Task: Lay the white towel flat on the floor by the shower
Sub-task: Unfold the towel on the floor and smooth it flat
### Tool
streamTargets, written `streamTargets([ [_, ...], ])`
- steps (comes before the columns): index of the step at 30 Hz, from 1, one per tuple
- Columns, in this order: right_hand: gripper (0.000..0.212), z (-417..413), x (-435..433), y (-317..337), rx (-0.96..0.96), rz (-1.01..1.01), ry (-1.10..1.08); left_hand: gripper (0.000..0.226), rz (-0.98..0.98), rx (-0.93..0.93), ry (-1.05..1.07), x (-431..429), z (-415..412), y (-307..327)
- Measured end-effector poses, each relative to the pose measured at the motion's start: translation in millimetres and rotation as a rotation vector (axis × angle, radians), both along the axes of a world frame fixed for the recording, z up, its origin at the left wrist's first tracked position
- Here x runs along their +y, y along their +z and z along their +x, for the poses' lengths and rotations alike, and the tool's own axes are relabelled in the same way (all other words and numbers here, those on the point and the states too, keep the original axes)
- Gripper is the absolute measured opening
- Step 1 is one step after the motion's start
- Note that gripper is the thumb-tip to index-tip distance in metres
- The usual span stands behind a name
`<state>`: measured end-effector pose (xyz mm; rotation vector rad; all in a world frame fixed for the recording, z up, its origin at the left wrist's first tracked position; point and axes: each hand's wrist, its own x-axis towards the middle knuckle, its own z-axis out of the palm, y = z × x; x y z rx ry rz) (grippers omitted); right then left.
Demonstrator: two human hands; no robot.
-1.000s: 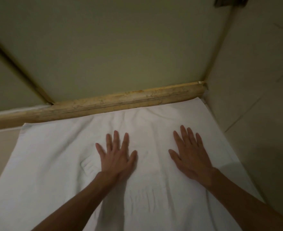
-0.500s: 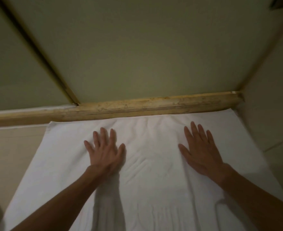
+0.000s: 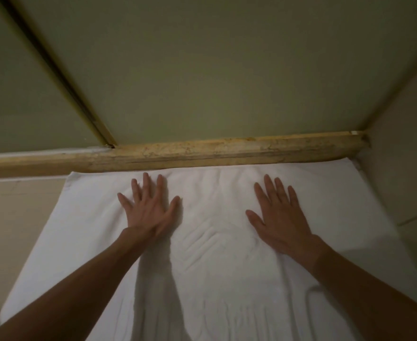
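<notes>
The white towel (image 3: 214, 279) lies spread on the floor, its far edge against the stone shower threshold (image 3: 202, 151). My left hand (image 3: 148, 207) presses flat on the towel left of centre, fingers straight and spread. My right hand (image 3: 278, 212) presses flat on it right of centre, fingers straight too. A raised woven pattern and a few soft creases show between and below the hands. The towel's near end runs out of view.
Frosted shower glass (image 3: 202, 70) rises behind the threshold, with a dark door seam (image 3: 62, 77) on the left. A tiled wall (image 3: 404, 168) bounds the towel's right side. Bare beige floor tile (image 3: 13, 217) lies to the left.
Both hands have slid forward and apart over the towel toward the threshold. The view has shifted right to left, so the towel's left corner now shows more.
</notes>
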<state>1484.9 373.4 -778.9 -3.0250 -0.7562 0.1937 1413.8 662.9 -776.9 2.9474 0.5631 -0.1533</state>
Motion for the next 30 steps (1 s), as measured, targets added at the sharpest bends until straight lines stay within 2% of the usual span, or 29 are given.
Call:
streamTargets([
  [12,0.074,0,3,2,0.062,-0.002,0.017,0.086,0.009,0.022,0.027,10,-5,-8],
  [16,0.073,2,-7,5,0.017,-0.013,-0.040,0.086,-0.056,-0.056,-0.099,-24,2,-3],
  [19,0.073,4,-19,6,-0.002,-0.046,-0.088,0.086,-0.092,-0.027,-0.188,-55,8,-3],
  [24,0.073,1,-30,1,0.050,-0.054,-0.112,0.076,-0.065,0.040,-0.133,-64,12,-2],
  [30,0.074,-3,-25,-4,0.054,-0.018,-0.119,0.082,-0.069,0.082,-0.150,-56,8,4],
])
